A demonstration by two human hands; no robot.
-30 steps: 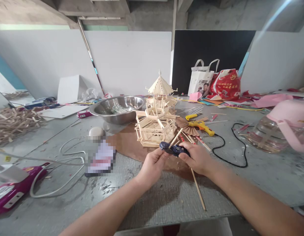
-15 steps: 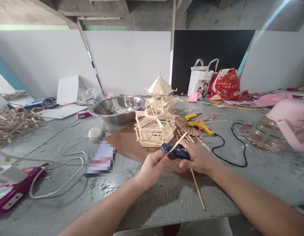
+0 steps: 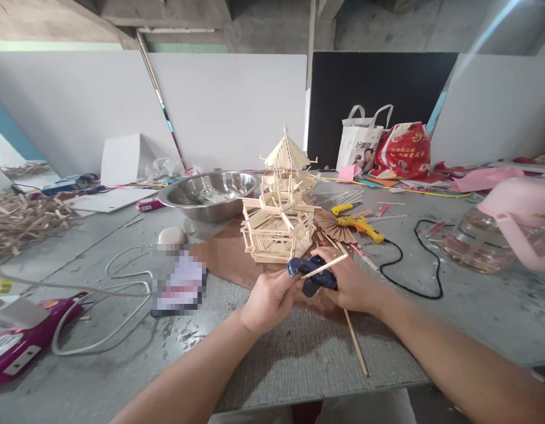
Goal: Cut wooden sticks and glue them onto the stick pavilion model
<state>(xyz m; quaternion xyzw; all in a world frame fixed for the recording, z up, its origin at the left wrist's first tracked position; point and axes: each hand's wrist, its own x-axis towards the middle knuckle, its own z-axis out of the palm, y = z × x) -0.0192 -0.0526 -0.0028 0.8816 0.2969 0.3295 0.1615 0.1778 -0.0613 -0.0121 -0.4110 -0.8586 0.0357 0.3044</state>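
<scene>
My left hand [image 3: 272, 297] pinches a thin wooden stick [image 3: 328, 267] close to the head of a dark blue hand tool [image 3: 315, 274], whose exact kind I cannot make out. The stick crosses the tool and points up to the right. Wrapped around the tool's other end is my right hand [image 3: 354, 282]. Just beyond both hands stands a tiered pagoda model [image 3: 279, 229] built of wooden sticks, with a pointed roof. A longer wooden stick [image 3: 356, 344] lies below my right hand, reaching towards the table's front edge; its upper end is hidden.
Right of the model lie a yellow glue gun [image 3: 363, 227] with a black cord and a folded brown paper fan [image 3: 333, 225]. A pink-lidded jug [image 3: 475, 241] stands far right. Behind left is a steel basin [image 3: 206, 212]; a magenta power strip [image 3: 23, 347] lies near left.
The pinched stick has swung down to the right, now lying flatter across the blue tool. Both hands have shifted only slightly, and the model stays in place.
</scene>
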